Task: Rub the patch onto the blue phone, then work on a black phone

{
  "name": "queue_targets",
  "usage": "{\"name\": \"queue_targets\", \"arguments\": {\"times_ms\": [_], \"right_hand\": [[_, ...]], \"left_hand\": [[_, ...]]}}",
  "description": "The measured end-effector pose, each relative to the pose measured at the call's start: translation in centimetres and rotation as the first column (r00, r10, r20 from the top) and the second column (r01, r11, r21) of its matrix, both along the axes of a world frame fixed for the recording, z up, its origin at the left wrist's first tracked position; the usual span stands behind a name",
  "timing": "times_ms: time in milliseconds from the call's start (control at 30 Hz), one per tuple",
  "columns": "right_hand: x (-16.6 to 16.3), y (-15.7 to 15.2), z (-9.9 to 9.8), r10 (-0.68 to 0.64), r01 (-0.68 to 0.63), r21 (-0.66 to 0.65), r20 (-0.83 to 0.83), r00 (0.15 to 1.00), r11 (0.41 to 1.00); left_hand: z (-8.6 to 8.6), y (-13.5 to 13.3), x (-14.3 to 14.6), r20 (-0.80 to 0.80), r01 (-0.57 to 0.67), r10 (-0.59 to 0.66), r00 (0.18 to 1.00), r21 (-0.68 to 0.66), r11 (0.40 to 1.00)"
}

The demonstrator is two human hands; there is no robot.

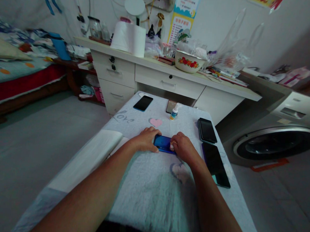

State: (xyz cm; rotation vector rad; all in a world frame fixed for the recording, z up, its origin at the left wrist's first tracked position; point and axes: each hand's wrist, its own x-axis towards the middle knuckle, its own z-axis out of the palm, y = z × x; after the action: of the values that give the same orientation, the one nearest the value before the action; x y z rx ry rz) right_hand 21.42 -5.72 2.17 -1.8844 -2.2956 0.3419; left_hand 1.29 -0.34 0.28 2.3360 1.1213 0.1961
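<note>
A blue smartphone (162, 143) lies on the cloth-covered table, its glossy blue side up. My left hand (148, 139) grips its left end between thumb and fingers. Over the right end, my right hand (181, 146) is closed on a small pale wad (172, 145), which looks like tissue and is pressed against the phone. Beyond the hands stands a small spray bottle (174, 112) with a white top and a blue and orange label. Just behind it lies another phone (171, 105), partly hidden by the bottle.
A dark phone (143, 103) lies at the table's far left. Along the right edge are stacked phones (207, 130) and a larger black tablet-like device (216, 164). White folded cloth or paper (91, 161) covers the left edge. A white desk (169, 83) stands behind, a washing machine (277, 131) at right.
</note>
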Motion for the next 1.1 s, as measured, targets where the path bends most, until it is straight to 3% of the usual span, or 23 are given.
{"name": "queue_targets", "arguments": {"times_ms": [433, 900, 1100], "right_hand": [[0.8, 1.0, -1.3, -0.122, 0.121, 0.1, -0.004, 0.993, 0.988], [2.3, 0.1, 0.2, -0.098, 0.096, 0.019, 0.08, 0.992, 0.995], [1.7, 0.5, -0.3, -0.133, 0.127, 0.081, 0.082, 0.988, 0.989]], "left_hand": [[-0.1, 0.0, 0.0, -0.01, -0.007, 0.008, 1.0, 0.006, 1.0], [-0.3, 0.1, -0.1, 0.011, -0.007, 0.007, 1.0, 0.003, 1.0], [-0.2, 0.0, 0.0, 0.001, -0.006, 0.006, 1.0, 0.003, 1.0]]}}
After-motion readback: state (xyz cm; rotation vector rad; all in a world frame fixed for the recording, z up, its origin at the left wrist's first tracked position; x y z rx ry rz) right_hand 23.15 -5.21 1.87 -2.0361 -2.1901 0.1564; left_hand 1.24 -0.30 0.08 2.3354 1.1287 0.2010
